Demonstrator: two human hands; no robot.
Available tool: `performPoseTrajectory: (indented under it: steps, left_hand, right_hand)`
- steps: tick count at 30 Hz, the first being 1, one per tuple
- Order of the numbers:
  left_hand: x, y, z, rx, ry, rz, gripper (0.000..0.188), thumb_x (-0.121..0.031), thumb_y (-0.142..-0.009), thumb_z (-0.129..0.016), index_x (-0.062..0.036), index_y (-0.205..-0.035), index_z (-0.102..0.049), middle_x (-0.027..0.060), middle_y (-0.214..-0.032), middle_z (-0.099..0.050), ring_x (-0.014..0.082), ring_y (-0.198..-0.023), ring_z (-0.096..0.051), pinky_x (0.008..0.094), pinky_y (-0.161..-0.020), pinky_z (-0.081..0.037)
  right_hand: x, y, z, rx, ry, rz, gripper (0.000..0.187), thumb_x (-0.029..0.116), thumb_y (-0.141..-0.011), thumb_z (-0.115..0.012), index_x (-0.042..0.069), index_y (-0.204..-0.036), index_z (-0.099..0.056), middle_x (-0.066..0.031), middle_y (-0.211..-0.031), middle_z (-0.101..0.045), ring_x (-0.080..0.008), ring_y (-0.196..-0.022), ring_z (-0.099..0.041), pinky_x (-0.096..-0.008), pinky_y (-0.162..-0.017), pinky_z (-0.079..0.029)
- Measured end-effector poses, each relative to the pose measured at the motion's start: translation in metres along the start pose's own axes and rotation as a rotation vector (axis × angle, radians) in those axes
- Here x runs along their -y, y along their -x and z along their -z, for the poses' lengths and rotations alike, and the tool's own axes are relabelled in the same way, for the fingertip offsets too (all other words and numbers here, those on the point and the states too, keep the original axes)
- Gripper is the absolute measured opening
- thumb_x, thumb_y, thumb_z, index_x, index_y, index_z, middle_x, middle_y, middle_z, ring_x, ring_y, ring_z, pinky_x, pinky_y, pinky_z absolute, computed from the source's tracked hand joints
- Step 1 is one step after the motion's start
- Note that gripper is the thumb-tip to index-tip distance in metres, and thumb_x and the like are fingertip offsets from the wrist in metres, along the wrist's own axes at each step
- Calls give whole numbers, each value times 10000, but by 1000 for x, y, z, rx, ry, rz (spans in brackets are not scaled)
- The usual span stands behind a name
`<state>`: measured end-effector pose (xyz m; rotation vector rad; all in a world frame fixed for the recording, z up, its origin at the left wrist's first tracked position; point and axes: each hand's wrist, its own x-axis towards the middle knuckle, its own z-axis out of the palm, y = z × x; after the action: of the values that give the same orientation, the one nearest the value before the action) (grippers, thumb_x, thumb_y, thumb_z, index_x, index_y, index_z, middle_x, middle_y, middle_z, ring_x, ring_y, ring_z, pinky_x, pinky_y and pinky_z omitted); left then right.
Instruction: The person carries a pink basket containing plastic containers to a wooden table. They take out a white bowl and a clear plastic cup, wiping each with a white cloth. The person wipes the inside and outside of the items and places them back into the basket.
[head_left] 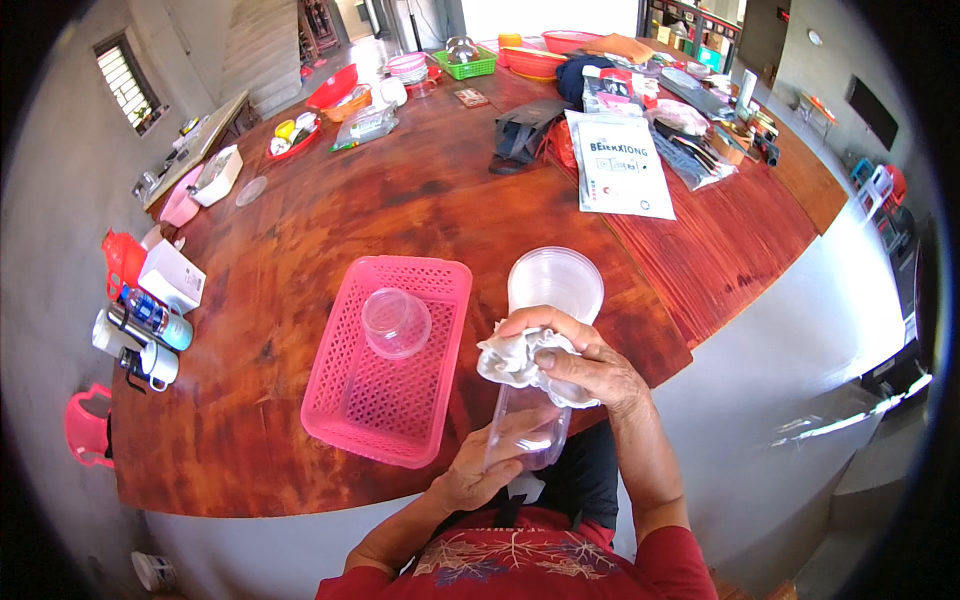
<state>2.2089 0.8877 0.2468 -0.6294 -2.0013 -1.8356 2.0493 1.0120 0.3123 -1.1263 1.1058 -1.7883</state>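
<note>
Close to my body, my left hand (475,472) is closed round a clear plastic container (530,428), which is tilted over the table's near edge. A crumpled white cloth (515,358) is bunched in my right hand (590,365), pressed at the container's upper end. Just beyond that hand stand round translucent tubs (556,278), apparently stacked, partly hidden by it. To the left lies a pink perforated plastic basket (318,400) holding one round clear tub (396,322).
A white printed plastic bag (622,165) lies at the right, before a pile of bags and tools. Mugs and bottles (150,335) with a white box (173,275) line the left edge. Red bowls (335,90) and a green basket (466,65) stand far back. The wooden table (250,400) ends near me.
</note>
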Motion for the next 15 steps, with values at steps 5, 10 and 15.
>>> performPoseTrajectory:
  steps: [5, 10, 15]
  left_hand:
    - [-3, 6, -3, 60, 243, 352, 484, 67, -815, -619, -5, -1277, -495, 131, -1268, -542, 237, -1198, -509, 360, -1012, -392]
    - [-7, 5, -6, -124, 104, 339, 580, 10, -824, -672, -47, -1338, -409, 54, -1206, -555, 135, -1120, -535, 307, -955, -439]
    - [13, 20, -12, -419, 265, 271, 564, 10, -812, -691, -69, -1311, -440, 57, -1215, -547, 136, -1109, -540, 311, -943, -454]
  right_hand:
    - [-17, 20, -6, -64, 327, 256, 316, -54, -831, -572, 52, -1129, -557, -69, -1088, -580, -187, -1051, -557, -321, -906, -425]
    - [-13, 16, -46, -65, 1025, 549, 421, 57, -671, -699, 115, -1073, -587, -69, -979, -589, -245, -849, -575, -391, -772, -445]
    - [-28, 38, -94, -36, 1339, 610, 351, 152, -745, -582, 101, -1090, -616, -143, -1181, -536, -318, -1148, -532, -454, -957, -430]
